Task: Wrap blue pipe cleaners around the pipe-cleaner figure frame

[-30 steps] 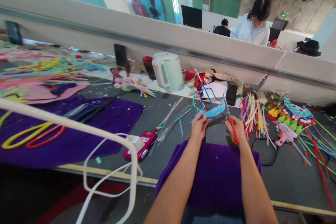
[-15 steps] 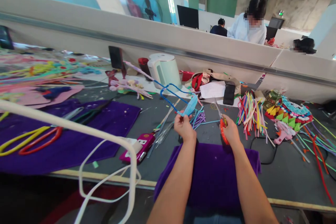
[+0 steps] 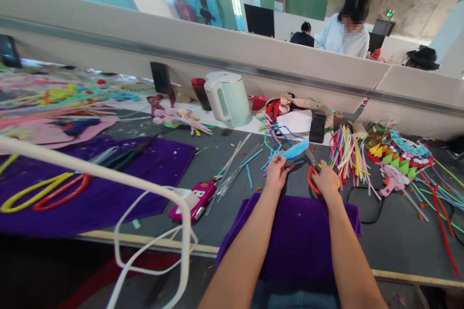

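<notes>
My left hand (image 3: 277, 174) pinches a light-blue fuzzy leaf-shaped piece (image 3: 295, 150), with darker blue pipe cleaners trailing behind it. My right hand (image 3: 327, 182) is closed around scissors (image 3: 311, 158) with red-orange handles. The blades point up and left, close to the right tip of the blue piece; whether they touch it I cannot tell. Under my forearms a folded purple cloth (image 3: 297, 231) lies at the table edge. Short cut pieces of pipe cleaner (image 3: 249, 176) lie to the left of my left hand.
A white kettle (image 3: 232, 99) stands at the back beside a phone (image 3: 317, 128). Bundled pipe cleaners (image 3: 348, 157) and a pink glue gun (image 3: 393, 181) lie right. Large scissors (image 3: 61, 190) rest on purple cloth at left, behind a white bent tube (image 3: 145, 176). A person (image 3: 344, 34) is beyond the partition.
Both hands have shifted right. The blue piece has turned from pointing upward to pointing right, and its pipe cleaners have swung right, away from the kettle. The scissors now tilt left beside it.
</notes>
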The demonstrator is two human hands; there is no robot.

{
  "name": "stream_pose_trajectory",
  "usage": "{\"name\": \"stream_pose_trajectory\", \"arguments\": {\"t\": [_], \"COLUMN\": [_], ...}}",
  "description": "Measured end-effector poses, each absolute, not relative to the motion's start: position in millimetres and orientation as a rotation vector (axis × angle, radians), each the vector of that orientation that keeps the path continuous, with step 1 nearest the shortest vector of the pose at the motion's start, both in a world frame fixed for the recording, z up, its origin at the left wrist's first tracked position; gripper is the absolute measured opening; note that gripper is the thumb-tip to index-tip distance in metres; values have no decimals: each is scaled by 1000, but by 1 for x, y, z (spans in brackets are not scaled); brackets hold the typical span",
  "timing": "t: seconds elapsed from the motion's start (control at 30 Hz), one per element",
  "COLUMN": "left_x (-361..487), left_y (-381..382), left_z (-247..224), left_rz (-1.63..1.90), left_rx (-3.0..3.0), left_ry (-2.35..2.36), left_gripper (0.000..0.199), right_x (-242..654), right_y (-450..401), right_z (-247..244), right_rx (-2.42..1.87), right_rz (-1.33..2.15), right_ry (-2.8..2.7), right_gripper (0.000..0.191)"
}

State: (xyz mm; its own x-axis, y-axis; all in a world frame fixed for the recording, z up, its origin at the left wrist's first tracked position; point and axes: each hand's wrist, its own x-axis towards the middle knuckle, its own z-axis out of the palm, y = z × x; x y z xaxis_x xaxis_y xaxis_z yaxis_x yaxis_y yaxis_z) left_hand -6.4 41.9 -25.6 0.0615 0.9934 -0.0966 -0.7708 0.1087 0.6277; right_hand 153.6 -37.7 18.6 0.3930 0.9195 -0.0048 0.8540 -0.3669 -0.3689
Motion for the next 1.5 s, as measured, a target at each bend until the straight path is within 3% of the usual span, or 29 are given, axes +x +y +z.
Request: {"name": "stream_pose_trajectory", "arguments": {"t": [0.13,0.43,0.6,0.8,0.9,1.5], "left_x": [-12,-7,-5,-2,0,-4], "left_y": [47,32,28,24,20,20], "left_z": [-24,-10,-6,-2,0,0], "left_rz": [1668,1527,1442,1363,1297,1199], "left_rx": [463,677,760,807,851,837], "left_ry": [509,538,610,686,716,794], "left_gripper": [28,30,32,32,34,28], "right_x": [150,131,147,162,162,164], "right_y": [-39,-44,-46,-34,-30,-25], "right_z": [15,16,22,25,23,12], "right_rx": [-2344,-2314,-2182,-1339,-1054,-1034], "right_rz": [243,116,208,900,1018,1029], "right_ry": [-1588,-1810,-1702,-1074,-858,-698], "right_gripper": [56,49,22,33,30,35]}}
